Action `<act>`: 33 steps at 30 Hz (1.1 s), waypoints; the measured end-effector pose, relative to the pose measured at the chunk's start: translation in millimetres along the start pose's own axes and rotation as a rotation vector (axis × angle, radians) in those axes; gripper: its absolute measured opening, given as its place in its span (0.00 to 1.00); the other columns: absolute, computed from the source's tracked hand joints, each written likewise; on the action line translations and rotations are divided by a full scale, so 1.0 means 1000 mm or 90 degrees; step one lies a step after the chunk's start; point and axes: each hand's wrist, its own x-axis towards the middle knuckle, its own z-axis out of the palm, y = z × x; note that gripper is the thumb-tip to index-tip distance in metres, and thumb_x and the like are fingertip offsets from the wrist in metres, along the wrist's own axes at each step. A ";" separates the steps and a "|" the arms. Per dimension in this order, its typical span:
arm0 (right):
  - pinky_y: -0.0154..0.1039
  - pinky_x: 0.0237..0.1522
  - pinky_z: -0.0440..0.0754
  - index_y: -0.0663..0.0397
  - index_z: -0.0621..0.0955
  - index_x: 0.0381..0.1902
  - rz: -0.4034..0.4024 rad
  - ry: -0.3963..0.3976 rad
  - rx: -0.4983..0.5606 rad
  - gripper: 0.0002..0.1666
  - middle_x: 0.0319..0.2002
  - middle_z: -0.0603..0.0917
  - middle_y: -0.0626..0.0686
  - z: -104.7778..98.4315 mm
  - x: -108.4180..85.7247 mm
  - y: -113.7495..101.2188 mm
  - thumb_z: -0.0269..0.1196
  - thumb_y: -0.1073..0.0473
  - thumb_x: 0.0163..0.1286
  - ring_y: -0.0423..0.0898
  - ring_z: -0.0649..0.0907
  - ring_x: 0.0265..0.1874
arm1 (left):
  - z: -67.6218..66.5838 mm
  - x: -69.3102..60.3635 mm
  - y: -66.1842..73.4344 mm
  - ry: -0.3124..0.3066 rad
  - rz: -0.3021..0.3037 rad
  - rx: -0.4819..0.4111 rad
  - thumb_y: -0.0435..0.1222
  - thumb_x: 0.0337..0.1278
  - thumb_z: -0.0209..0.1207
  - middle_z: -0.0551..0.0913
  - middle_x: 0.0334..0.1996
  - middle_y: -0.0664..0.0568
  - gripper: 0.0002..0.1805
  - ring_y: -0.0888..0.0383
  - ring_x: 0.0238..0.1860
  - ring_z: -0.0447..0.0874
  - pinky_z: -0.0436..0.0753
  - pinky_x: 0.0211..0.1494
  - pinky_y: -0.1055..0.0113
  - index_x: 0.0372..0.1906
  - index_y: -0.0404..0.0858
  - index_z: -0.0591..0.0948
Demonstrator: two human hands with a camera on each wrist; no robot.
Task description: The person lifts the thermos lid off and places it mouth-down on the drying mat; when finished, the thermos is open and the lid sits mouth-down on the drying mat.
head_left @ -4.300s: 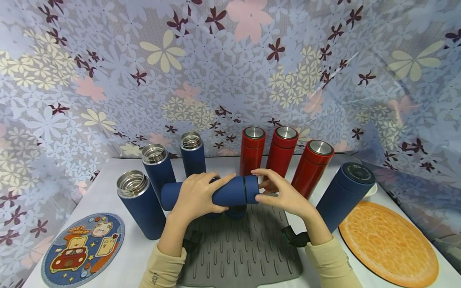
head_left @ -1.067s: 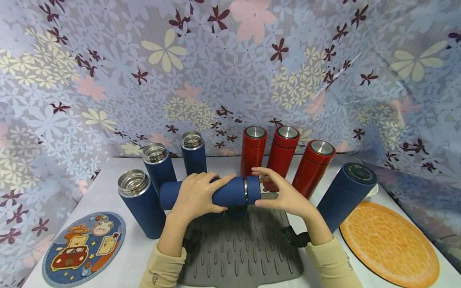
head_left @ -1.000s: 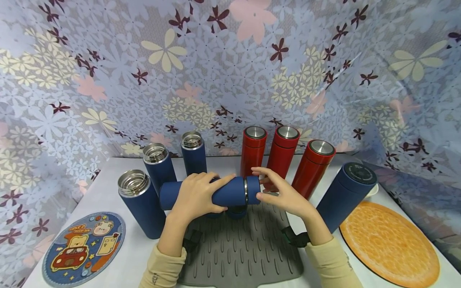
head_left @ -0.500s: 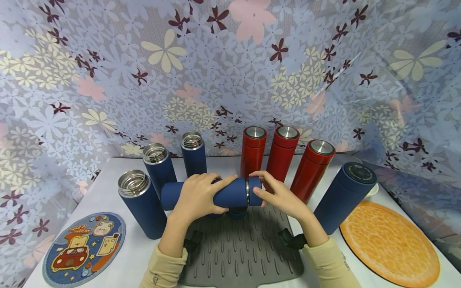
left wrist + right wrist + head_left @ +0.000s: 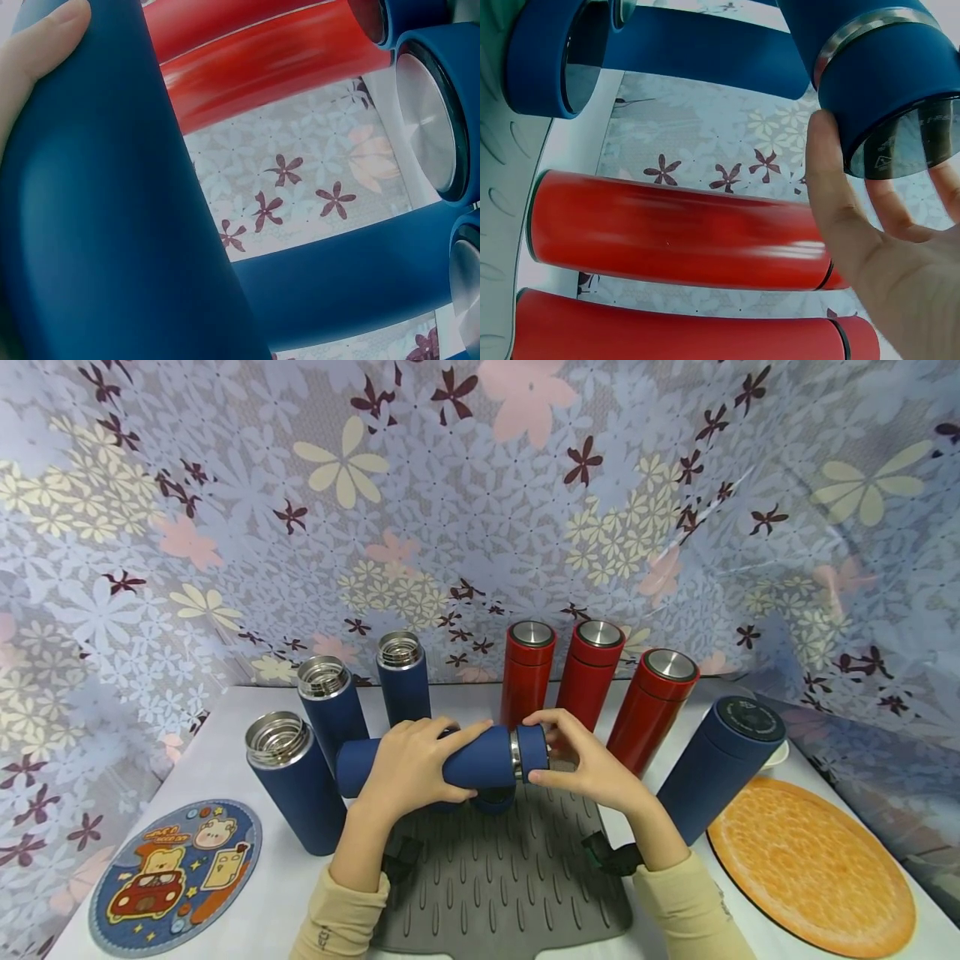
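Observation:
My left hand (image 5: 408, 768) grips the body of a blue thermos (image 5: 480, 758), held on its side above a grey ridged mat (image 5: 510, 877). In the left wrist view the blue body (image 5: 112, 195) fills the left side, with a fingertip on it. At the thermos's right end, my right hand (image 5: 581, 760) pinches its blue lid (image 5: 534, 752) between thumb and fingers. A silver band shows between lid and body, also in the right wrist view, where a finger touches the lid (image 5: 892, 82). Loose blue lids (image 5: 492, 800) lie on the mat, partly hidden behind the thermos.
Lidless blue thermoses (image 5: 296, 785) stand to the left, several in all. Three red thermoses (image 5: 645, 714) stand at the back right, beside a capped blue thermos (image 5: 716, 768). A cartoon round mat (image 5: 176, 877) lies left, an orange round mat (image 5: 810, 868) right. Patterned cloth hangs behind.
The lid has shifted slightly right off the body; a silver band shows where there was a dark seam. My right hand turned on the lid, then turned back. My left hand stays put.

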 end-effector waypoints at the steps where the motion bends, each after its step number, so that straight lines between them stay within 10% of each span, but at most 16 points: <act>1: 0.49 0.47 0.77 0.55 0.66 0.58 -0.005 0.000 0.000 0.33 0.51 0.70 0.60 -0.001 0.000 0.000 0.66 0.63 0.56 0.55 0.77 0.44 | 0.000 0.000 0.000 0.000 -0.001 -0.001 0.59 0.25 0.71 0.81 0.38 0.54 0.45 0.56 0.35 0.81 0.79 0.38 0.61 0.61 0.57 0.72; 19: 0.41 0.44 0.79 0.56 0.67 0.57 -0.067 0.013 -0.024 0.34 0.54 0.65 0.54 -0.020 -0.008 0.002 0.67 0.70 0.53 0.49 0.76 0.45 | -0.003 0.000 -0.003 0.019 -0.007 -0.015 0.59 0.27 0.70 0.81 0.40 0.53 0.46 0.55 0.36 0.81 0.79 0.39 0.60 0.62 0.55 0.72; 33: 0.47 0.42 0.74 0.48 0.70 0.57 -0.033 0.016 -0.171 0.35 0.57 0.67 0.51 -0.026 -0.009 0.005 0.71 0.63 0.51 0.47 0.69 0.45 | -0.010 0.001 -0.008 0.139 -0.078 -0.136 0.54 0.23 0.75 0.80 0.46 0.48 0.49 0.50 0.42 0.81 0.80 0.44 0.54 0.61 0.44 0.71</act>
